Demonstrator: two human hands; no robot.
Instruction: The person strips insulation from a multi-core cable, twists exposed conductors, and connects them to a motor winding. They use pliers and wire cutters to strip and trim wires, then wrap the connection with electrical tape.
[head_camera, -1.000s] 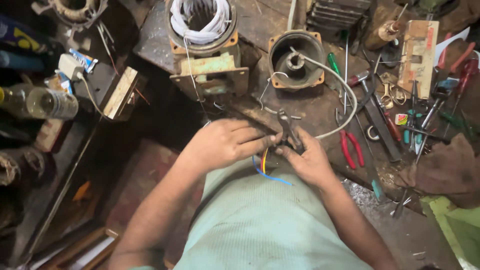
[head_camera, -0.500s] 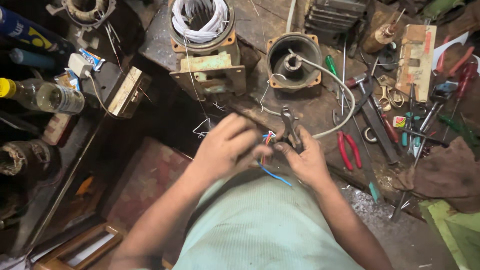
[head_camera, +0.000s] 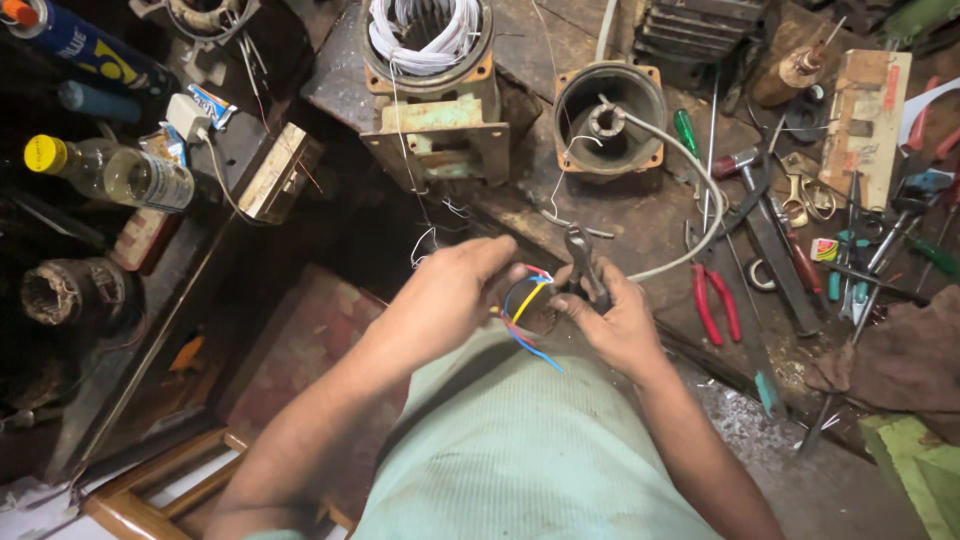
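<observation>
The left hand (head_camera: 445, 300) is curled into a closed grip on a small bundle of coloured wires (head_camera: 525, 305) — red, yellow and blue strands that fan out between the two hands, with one blue strand trailing down over the pale green shirt (head_camera: 530, 450). The right hand (head_camera: 620, 325) has its grip closed around a dark pair of pliers (head_camera: 585, 265), the tool's head standing up just above the fingers and close beside the wire ends. A grey cable (head_camera: 690, 190) runs from near the right hand in a curve up to a round motor end housing (head_camera: 610, 120) on the desk (head_camera: 640, 215).

Left of that housing stands a green-painted motor stator (head_camera: 430, 85) with white windings coiled in its open top; thin loose wires hang down from it toward the hands. To the right lies a scatter of hand tools: red-handled pliers (head_camera: 715, 300), a green-handled screwdriver (head_camera: 685, 130), a hammer (head_camera: 745, 165) and several dark metal pieces. Far left, well apart from the hands, a clear bottle with a yellow cap (head_camera: 110, 170) lies beside a blue spray can (head_camera: 85, 45).
</observation>
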